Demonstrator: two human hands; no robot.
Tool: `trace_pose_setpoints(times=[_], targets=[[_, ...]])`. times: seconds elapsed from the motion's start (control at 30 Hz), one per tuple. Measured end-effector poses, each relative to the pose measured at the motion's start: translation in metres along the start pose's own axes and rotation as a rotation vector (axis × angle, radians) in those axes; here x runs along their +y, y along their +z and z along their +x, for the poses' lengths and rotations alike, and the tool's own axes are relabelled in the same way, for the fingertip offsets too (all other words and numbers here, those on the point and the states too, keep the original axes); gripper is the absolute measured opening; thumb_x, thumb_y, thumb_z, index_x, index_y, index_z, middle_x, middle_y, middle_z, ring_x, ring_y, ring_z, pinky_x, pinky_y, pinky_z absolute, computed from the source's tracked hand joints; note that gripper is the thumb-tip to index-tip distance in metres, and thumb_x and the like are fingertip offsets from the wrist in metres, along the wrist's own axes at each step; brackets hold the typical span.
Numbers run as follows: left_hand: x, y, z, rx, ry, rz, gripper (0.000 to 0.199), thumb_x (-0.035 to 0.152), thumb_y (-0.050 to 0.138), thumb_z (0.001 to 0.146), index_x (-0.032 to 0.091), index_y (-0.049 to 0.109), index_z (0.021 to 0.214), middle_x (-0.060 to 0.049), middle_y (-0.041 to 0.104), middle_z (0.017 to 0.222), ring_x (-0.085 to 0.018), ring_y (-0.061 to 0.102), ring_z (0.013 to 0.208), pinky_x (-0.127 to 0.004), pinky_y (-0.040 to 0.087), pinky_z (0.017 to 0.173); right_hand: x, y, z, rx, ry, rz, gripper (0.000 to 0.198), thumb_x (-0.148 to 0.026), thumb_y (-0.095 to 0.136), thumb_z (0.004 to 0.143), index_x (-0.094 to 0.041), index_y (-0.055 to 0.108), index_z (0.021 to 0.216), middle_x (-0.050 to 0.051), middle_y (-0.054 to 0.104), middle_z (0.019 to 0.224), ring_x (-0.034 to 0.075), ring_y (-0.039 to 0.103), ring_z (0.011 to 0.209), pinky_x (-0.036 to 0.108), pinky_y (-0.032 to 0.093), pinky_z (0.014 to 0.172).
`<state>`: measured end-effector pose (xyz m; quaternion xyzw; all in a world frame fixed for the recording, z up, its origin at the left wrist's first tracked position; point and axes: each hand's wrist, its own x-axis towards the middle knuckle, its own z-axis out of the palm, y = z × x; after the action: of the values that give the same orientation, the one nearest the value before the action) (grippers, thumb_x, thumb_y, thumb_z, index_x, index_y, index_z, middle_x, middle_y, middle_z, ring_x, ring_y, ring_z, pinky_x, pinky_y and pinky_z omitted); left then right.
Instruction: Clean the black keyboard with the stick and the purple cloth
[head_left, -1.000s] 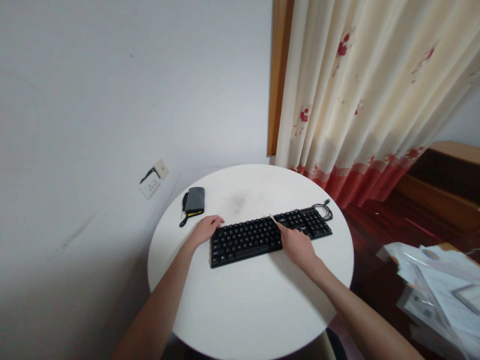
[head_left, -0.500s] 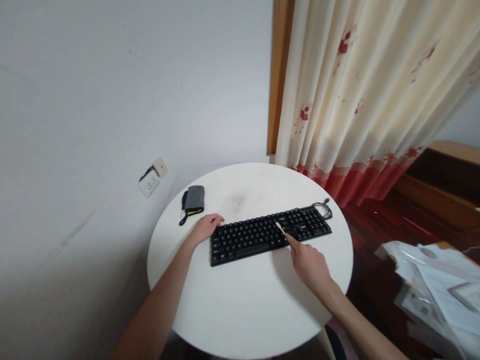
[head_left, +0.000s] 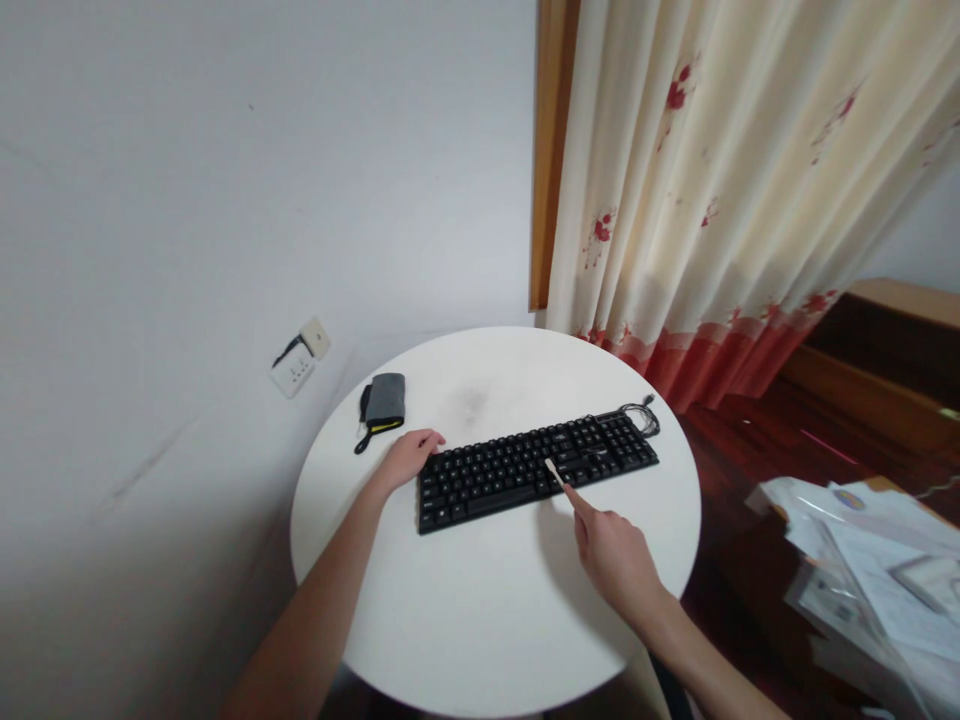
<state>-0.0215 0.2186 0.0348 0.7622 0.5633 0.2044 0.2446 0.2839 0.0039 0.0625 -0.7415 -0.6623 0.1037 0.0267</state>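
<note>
A black keyboard lies at a slight slant on the round white table. My left hand grips its far left corner, the fingers curled at the edge. Over the keys right of the middle, my right hand is closed round a toothbrush. The light-coloured brush head points away from me and sits at the keys; whether it touches them I cannot tell. Most of the handle is hidden in the hand. The coiled cable rests at the keyboard's far right corner.
A grey pouch with a black loop lies at the table's far left. Behind are a wall with a socket and a flowered curtain. Papers and plastic bags are piled at the right, beyond the table's edge.
My right hand has drawn the toothbrush head a little toward me over the keys. My left hand stays at the keyboard's corner. The whole view has shifted slightly.
</note>
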Motion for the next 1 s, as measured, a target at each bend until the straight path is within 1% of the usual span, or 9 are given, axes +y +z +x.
trace_pose_setpoints(times=[0.23, 0.4, 0.53, 0.7, 0.83, 1.0], targets=[[-0.002, 0.001, 0.001, -0.016, 0.001, -0.008, 0.045, 0.045, 0.036, 0.086, 0.018, 0.072, 0.088, -0.005, 0.071, 0.081, -0.024, 0.064, 0.08, -0.031, 0.044, 0.072, 0.017, 0.008, -0.011, -0.031, 0.016, 0.012, 0.05, -0.022, 0.031, 0.099, -0.028, 0.035, 0.149, 0.01, 0.072, 0.086, 0.023, 0.069, 0.078, 0.029, 0.044, 0.066], [-0.002, 0.001, 0.002, -0.012, 0.002, -0.007, 0.045, 0.045, 0.036, 0.085, 0.019, 0.072, 0.087, -0.005, 0.071, 0.08, -0.023, 0.064, 0.078, -0.031, 0.044, 0.071, 0.015, 0.011, -0.016, -0.04, 0.041, 0.027, 0.05, -0.022, 0.03, 0.099, -0.028, 0.035, 0.149, 0.01, 0.072, 0.087, 0.024, 0.07, 0.08, 0.03, 0.044, 0.067], [-0.002, 0.001, 0.002, -0.011, -0.002, -0.005, 0.045, 0.046, 0.037, 0.085, 0.019, 0.072, 0.087, -0.005, 0.071, 0.079, -0.023, 0.064, 0.078, -0.03, 0.044, 0.071, 0.007, 0.007, -0.008, -0.014, 0.064, 0.02, 0.052, -0.021, 0.03, 0.099, -0.028, 0.032, 0.15, 0.01, 0.072, 0.087, 0.025, 0.07, 0.079, 0.031, 0.045, 0.067], [0.0, 0.0, 0.0, -0.009, 0.002, -0.009, 0.046, 0.046, 0.036, 0.085, 0.018, 0.072, 0.088, -0.005, 0.071, 0.081, -0.024, 0.063, 0.079, -0.031, 0.044, 0.072, -0.004, 0.0, 0.007, 0.021, 0.126, 0.004, 0.048, -0.022, 0.029, 0.099, -0.025, 0.039, 0.147, 0.012, 0.072, 0.085, 0.024, 0.069, 0.077, 0.031, 0.044, 0.066], [-0.001, 0.0, 0.001, -0.014, 0.005, -0.007, 0.045, 0.045, 0.036, 0.085, 0.017, 0.071, 0.089, -0.006, 0.07, 0.081, -0.024, 0.063, 0.08, -0.031, 0.044, 0.073, -0.005, 0.001, 0.015, 0.043, 0.081, -0.007, 0.048, -0.021, 0.028, 0.1, -0.024, 0.039, 0.146, 0.011, 0.071, 0.085, 0.022, 0.069, 0.076, 0.029, 0.044, 0.066], [-0.003, 0.001, 0.001, -0.017, 0.006, -0.015, 0.045, 0.045, 0.036, 0.086, 0.018, 0.071, 0.089, -0.005, 0.07, 0.081, -0.024, 0.063, 0.08, -0.031, 0.043, 0.073, 0.002, 0.003, 0.025, 0.042, 0.02, -0.025, 0.049, -0.024, 0.027, 0.1, -0.025, 0.037, 0.147, 0.011, 0.072, 0.086, 0.024, 0.069, 0.077, 0.03, 0.043, 0.066]])
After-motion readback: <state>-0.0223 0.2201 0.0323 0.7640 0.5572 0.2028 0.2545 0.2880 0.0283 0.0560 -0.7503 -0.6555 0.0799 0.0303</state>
